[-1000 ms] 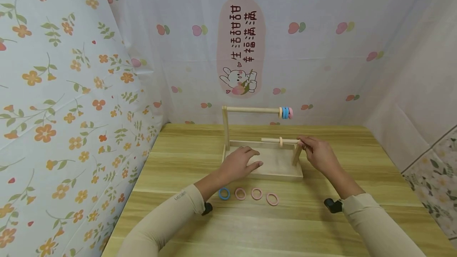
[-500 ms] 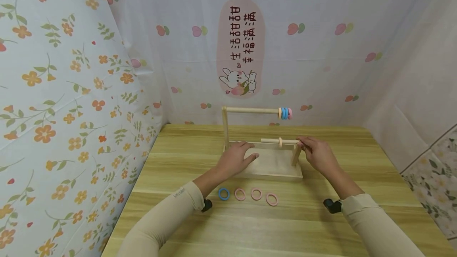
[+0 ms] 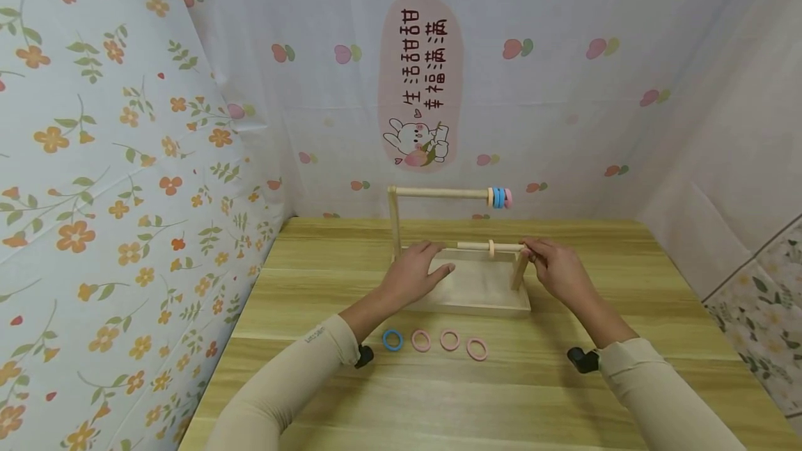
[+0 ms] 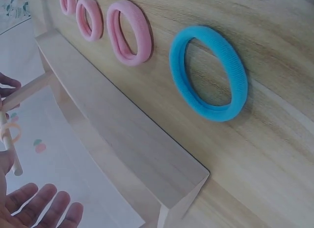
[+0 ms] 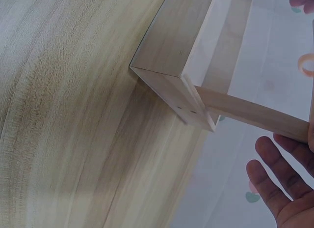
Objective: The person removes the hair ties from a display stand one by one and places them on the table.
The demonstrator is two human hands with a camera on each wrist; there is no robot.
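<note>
A wooden two-bar rack [image 3: 464, 310] with a tray base stands on the table. My right hand [image 3: 560, 273] pinches the top of its short post [image 5: 255, 112], where the lower bar [image 3: 466, 246] joins; its other fingers [image 5: 267, 184] stay extended. One pale orange hair tie [image 3: 491, 248] hangs around that bar. My left hand [image 3: 410, 275] holds nothing, fingers spread, above the tray's left part near the lower bar's free end. On the upper bar [image 3: 441, 193], yellow, blue and pink hair ties [image 3: 498, 198] sit bunched at the right end.
In front of the rack lie a blue hair tie [image 4: 208, 73] and three pink hair ties [image 3: 450, 339] in a row on the wooden table [image 3: 438, 402]. A printed cloth [image 3: 551, 124] hangs right behind the table, and a floral cloth [image 3: 125, 193] borders its left side.
My left hand has shifted slightly left and away from me, rising toward the lower bar's free end. The right hand keeps its place at the short post, and the hair ties have not moved.
</note>
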